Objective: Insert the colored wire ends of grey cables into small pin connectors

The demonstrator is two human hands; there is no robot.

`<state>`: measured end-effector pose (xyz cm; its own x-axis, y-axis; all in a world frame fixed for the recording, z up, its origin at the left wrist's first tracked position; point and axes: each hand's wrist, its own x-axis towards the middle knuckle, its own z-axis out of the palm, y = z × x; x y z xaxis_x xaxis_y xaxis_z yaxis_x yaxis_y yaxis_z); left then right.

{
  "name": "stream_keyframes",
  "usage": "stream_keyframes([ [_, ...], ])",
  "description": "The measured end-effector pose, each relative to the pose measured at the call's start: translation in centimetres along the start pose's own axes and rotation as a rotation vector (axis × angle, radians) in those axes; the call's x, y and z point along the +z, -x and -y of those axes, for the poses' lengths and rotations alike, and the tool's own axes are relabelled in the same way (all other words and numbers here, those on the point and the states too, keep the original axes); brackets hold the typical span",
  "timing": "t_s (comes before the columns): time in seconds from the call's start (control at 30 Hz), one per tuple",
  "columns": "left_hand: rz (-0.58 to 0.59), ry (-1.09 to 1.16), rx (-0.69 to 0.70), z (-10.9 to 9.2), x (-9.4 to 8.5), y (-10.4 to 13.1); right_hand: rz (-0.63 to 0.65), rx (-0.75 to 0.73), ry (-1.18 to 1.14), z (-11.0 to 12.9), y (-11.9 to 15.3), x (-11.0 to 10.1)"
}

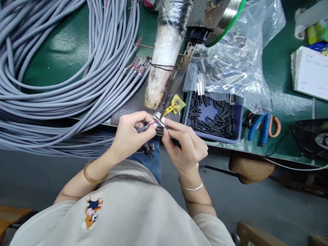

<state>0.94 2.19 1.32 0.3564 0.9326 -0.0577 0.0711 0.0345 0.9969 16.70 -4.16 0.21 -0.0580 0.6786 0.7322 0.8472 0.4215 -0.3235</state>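
My left hand is closed on a grey cable, its thin coloured wires fanning out of the stripped end. These wires meet a small metal connector with a row of pins, at the table's edge. On the other side, my right hand is pinched closed, the index fingertip by the connector. A thin dark piece shows between its fingers, too small to name. From above, the narrow tip of a soldering iron reaches down to the connector. Solder wire lies on a green-rimmed spool beside the iron.
Many grey cables cover the table's left. A wrapped white post stands beside the iron. Right of it are a blue tray of short black tubes, a clear plastic bag, pliers and a paper pad.
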Motion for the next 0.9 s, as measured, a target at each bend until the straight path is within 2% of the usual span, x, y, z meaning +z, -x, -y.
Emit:
stream_keyframes([
  [0.17, 0.189, 0.153, -0.237, -0.1, -1.1, 0.2, 0.077, 0.299, -0.258, 0.3, 0.2, -0.6],
  [0.27, 0.210, 0.231, -0.291, -0.1, -1.2, 0.4, 0.088, 0.343, -0.297, 0.3, 0.5, -1.0],
  [0.33, 0.179, 0.252, -0.291, -0.1, -1.0, 0.6, -0.051, 0.288, -0.266, 0.2, 0.5, -1.2],
  [0.43, 0.128, 0.248, -0.278, -0.1, -0.7, 0.9, -0.462, 0.127, -0.256, -0.1, 0.4, -1.7],
  [0.47, 0.115, 0.249, -0.275, -0.1, -0.6, 0.9, -0.555, 0.102, -0.248, -0.1, 0.3, -1.8],
  [0.5, 0.106, 0.253, -0.271, -0.1, -0.6, 0.9, -0.593, 0.106, -0.230, -0.1, 0.3, -2.0],
  [0.53, 0.101, 0.260, -0.266, -0.2, -0.6, 0.9, -0.555, 0.144, -0.199, 0.0, 0.3, -2.1],
  [0.6, 0.095, 0.279, -0.255, -0.2, -0.6, 0.7, -0.350, 0.231, -0.122, 0.3, 0.6, -2.1],
  [0.7, 0.085, 0.295, -0.229, -0.2, -0.5, 0.5, -0.063, 0.213, -0.091, 0.6, 1.0, -1.4],
  [0.77, 0.069, 0.289, -0.200, -0.1, -0.4, 0.4, -0.003, 0.171, -0.110, 0.6, 1.2, -0.7],
  [0.9, 0.020, 0.246, -0.142, 0.4, -0.1, 0.2, -0.018, 0.133, -0.104, 0.3, 0.9, 0.6],
])
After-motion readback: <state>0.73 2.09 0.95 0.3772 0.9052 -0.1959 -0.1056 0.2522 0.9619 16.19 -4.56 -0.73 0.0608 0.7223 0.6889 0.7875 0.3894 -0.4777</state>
